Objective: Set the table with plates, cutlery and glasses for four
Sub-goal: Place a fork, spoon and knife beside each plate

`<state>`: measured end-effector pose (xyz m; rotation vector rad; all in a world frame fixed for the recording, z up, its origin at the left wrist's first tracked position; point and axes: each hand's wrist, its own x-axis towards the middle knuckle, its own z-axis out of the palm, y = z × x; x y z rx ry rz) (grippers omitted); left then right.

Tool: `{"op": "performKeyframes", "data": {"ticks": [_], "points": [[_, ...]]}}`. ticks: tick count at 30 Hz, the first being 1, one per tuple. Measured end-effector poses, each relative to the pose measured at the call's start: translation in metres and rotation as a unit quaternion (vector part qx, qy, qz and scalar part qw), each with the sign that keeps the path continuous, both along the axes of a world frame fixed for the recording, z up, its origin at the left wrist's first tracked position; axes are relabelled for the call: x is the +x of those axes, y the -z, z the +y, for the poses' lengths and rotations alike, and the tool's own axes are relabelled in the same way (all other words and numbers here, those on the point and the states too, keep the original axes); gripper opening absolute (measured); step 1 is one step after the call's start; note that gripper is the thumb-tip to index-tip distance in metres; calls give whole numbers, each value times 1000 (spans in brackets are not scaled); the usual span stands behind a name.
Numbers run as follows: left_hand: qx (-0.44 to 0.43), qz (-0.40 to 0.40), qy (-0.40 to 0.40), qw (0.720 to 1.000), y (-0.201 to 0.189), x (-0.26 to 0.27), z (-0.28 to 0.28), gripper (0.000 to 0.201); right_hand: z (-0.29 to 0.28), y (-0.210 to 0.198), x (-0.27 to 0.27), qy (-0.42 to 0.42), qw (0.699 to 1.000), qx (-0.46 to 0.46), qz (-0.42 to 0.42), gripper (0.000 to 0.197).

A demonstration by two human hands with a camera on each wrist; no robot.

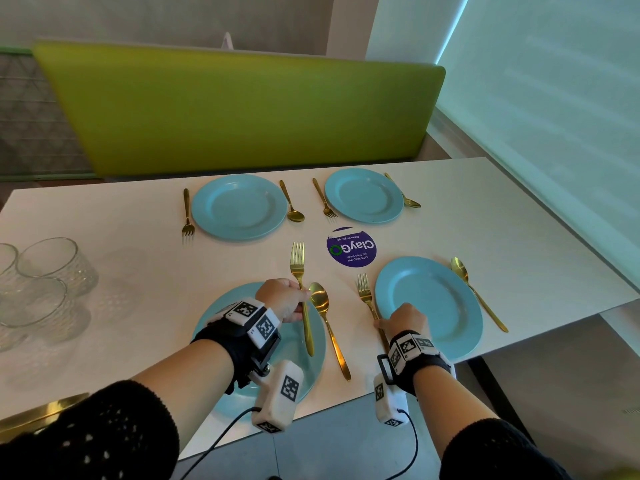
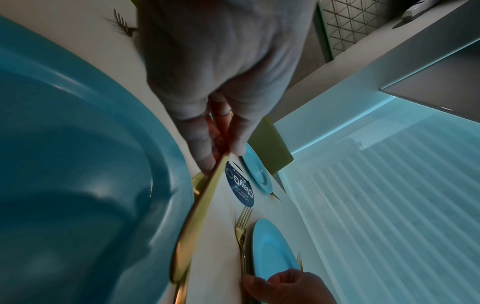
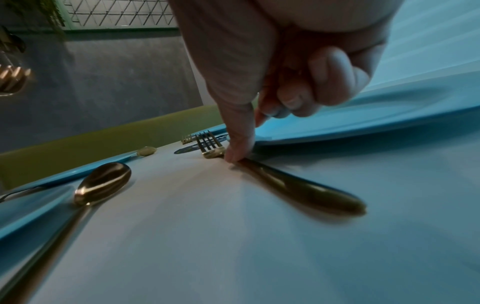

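Observation:
Four blue plates lie on the white table (image 1: 519, 244). My left hand (image 1: 300, 299) pinches a gold fork (image 1: 298, 268) by its handle and holds it over the right rim of the near left plate (image 1: 221, 317), tines pointing away. In the left wrist view the fork handle (image 2: 197, 216) runs down from my fingers (image 2: 205, 148). A gold spoon (image 1: 327, 323) lies just right of that plate. My right hand (image 1: 384, 323) has its thumb (image 3: 235, 152) pressed against a second fork (image 3: 298, 187) lying left of the near right plate (image 1: 429, 306); its other fingers are curled.
The far left plate (image 1: 239, 207) and far right plate (image 1: 363, 195) each have a fork and a spoon beside them. A spoon (image 1: 478, 292) lies right of the near right plate. Several glasses (image 1: 45, 271) stand at the left edge. A purple sticker (image 1: 351, 247) marks the middle. A green bench back (image 1: 242, 109) stands behind.

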<state>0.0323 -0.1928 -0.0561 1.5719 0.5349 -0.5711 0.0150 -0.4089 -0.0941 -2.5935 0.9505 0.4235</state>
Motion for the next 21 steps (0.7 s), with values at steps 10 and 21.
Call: {"op": "performKeyframes", "data": {"ticks": [10, 21], "points": [[-2, 2, 0, 1000, 0, -9, 4, 12, 10, -11, -8, 21, 996, 70, -60, 48], [-22, -14, -15, 1000, -14, -39, 46, 11, 137, -42, -44, -154, 936, 277, -154, 16]]}}
